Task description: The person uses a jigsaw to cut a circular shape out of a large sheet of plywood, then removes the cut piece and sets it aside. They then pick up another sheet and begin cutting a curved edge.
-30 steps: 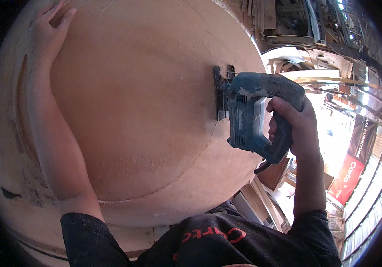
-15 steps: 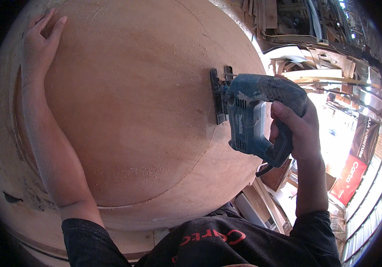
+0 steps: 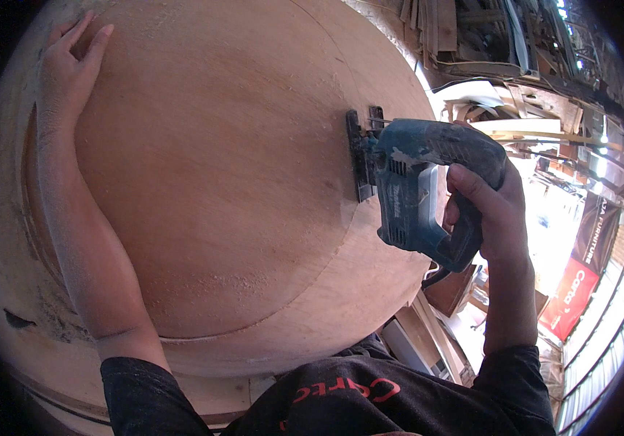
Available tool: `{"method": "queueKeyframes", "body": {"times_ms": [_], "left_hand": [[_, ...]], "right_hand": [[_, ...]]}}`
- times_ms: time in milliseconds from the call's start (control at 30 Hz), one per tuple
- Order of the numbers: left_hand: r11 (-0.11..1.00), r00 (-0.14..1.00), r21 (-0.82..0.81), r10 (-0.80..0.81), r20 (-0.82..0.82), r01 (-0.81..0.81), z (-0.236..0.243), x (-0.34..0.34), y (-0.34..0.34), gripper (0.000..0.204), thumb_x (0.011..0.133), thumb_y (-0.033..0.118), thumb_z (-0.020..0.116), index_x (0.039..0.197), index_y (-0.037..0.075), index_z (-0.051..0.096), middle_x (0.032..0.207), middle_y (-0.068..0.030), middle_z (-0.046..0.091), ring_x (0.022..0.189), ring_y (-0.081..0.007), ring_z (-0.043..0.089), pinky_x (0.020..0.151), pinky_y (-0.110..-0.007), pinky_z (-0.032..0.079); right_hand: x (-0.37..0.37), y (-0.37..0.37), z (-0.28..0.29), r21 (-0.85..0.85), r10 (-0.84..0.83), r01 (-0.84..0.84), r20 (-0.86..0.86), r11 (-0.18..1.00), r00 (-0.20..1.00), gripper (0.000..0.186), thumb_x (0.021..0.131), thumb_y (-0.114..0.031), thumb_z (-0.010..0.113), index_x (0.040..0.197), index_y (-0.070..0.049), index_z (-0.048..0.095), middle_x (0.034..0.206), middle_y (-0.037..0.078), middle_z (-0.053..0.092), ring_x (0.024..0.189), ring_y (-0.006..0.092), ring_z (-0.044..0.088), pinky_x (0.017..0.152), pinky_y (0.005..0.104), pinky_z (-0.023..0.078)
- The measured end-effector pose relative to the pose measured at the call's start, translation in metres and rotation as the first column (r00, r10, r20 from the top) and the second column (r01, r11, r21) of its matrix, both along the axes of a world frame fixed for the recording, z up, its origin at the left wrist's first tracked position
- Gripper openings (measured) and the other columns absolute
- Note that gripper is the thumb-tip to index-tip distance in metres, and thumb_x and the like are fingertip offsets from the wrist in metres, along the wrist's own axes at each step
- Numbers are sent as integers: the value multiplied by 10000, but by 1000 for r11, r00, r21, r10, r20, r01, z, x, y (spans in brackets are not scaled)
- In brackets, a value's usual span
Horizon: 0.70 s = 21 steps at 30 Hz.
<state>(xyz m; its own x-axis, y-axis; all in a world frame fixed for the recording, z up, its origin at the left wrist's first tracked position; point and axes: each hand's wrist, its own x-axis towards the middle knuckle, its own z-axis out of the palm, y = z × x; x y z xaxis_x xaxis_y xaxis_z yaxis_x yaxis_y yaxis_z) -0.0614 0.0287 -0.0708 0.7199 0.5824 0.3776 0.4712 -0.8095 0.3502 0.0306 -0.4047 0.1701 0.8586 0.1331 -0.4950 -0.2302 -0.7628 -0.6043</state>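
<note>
A teal and black jigsaw is gripped by its handle in my right hand, fingers wrapped round it. Its black base plate rests on a broad sheet of pale plywood, on the sheet's right part. A curved cut line runs from near the tool down and round toward the lower left, with sawdust scattered along it. At the far left, my left hand lies on the wood with thumb and fingers apart, holding nothing. Sawdust coats that forearm.
Below the left forearm, a dark slot marks the worktop. Stacked wood offcuts stand at the far right. A red banner hangs at the right, and boards lean below the sheet's right edge. A cord trails from the jigsaw.
The jigsaw and my right hand have shifted very slightly to the right. My left hand stays in nearly the same place on the wood.
</note>
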Motion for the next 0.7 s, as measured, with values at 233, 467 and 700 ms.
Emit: {"method": "queueKeyframes", "body": {"times_ms": [233, 467, 700], "left_hand": [[999, 999, 41, 33, -16, -32, -1, -1, -3, 504, 893, 453, 663, 1293, 148, 625, 1332, -114, 544, 1233, -269, 536, 1050, -405, 436], [1000, 1000, 8, 2, 10, -2, 10, -9, -9, 486, 898, 396, 676, 1289, 112, 622, 1284, -140, 553, 1195, -279, 553, 1017, -394, 462], [989, 998, -147, 27, -52, -34, 43, -11, -35, 479, 897, 333, 682, 1277, 50, 611, 1271, -148, 547, 1187, -291, 557, 990, -389, 478]], "right_hand": [[-3, 5, 0, 12, -39, 39, 17, 999, 999, 597, 838, -181, 686, 1341, 48, 461, 770, 68, 575, 496, 122, 592, 442, 231, 485], [-3, 3, 3, -13, -34, 35, 37, 999, 999, 551, 838, -175, 691, 1300, 48, 490, 769, 68, 582, 483, 108, 576, 419, 219, 470], [-2, -2, 9, 135, 35, -30, -28, 990, 999, 579, 834, -192, 707, 1317, 36, 482, 804, 72, 599, 501, 103, 574, 438, 209, 462]]}}
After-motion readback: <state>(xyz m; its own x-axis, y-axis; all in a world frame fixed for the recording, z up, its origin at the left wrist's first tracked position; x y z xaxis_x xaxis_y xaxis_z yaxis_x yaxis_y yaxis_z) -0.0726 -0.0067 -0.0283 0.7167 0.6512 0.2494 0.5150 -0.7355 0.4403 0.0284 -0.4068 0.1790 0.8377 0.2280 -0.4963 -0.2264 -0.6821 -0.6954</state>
